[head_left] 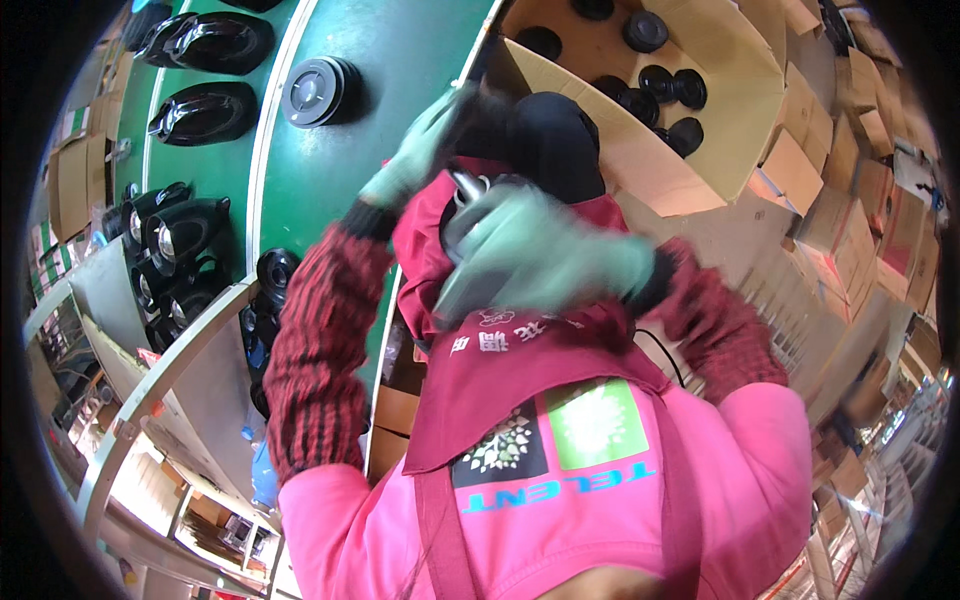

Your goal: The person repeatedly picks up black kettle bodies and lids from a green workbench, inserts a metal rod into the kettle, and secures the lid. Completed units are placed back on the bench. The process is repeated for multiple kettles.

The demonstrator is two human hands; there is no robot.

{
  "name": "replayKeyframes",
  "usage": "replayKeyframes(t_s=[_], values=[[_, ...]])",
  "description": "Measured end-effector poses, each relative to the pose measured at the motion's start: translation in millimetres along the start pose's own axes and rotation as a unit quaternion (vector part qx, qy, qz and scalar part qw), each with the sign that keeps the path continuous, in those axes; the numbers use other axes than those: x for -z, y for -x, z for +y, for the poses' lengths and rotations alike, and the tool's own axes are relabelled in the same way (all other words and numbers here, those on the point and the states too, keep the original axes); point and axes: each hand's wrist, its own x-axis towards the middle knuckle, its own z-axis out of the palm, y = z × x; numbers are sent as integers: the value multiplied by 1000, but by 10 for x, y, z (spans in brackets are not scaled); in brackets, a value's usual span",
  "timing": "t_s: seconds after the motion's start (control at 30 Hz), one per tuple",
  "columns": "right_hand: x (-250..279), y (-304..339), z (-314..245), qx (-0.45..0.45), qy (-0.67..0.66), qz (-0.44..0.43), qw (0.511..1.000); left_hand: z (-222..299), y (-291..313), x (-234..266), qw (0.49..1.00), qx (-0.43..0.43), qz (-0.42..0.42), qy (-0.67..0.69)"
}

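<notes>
My left hand (pixel 422 150), in a pale green glove, reaches to the edge of the green work surface. Its fingers run into a dark blur, so what they hold, if anything, cannot be made out. In front of my lap my right hand (pixel 548 258), gloved alike, is smeared by motion. It is closed round a dark grey object (pixel 458 232) with a silvery narrow end, whose kind the blur hides. On the green surface (pixel 385 35), left of my left hand, stands a short stack of round black discs (pixel 318 92).
Glossy black rounded housings (pixel 218 42) and several more with pale openings (pixel 185 235) occupy the left. An open cardboard box (pixel 690 190) at the upper right holds several black round parts (pixel 645 32). Stacked cartons (pixel 840 240) line the right. A metal rail (pixel 185 365) crosses the lower left.
</notes>
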Motion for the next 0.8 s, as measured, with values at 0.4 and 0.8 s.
replayKeyframes(t_s=[0.4,0.8], values=[[2,510,1689,-200,-204,458,842,1086,-409,-272,968,48,-4,-245],[-47,418,1478,3,-705,311,637,1542,163,-579,946,86,14,-313]])
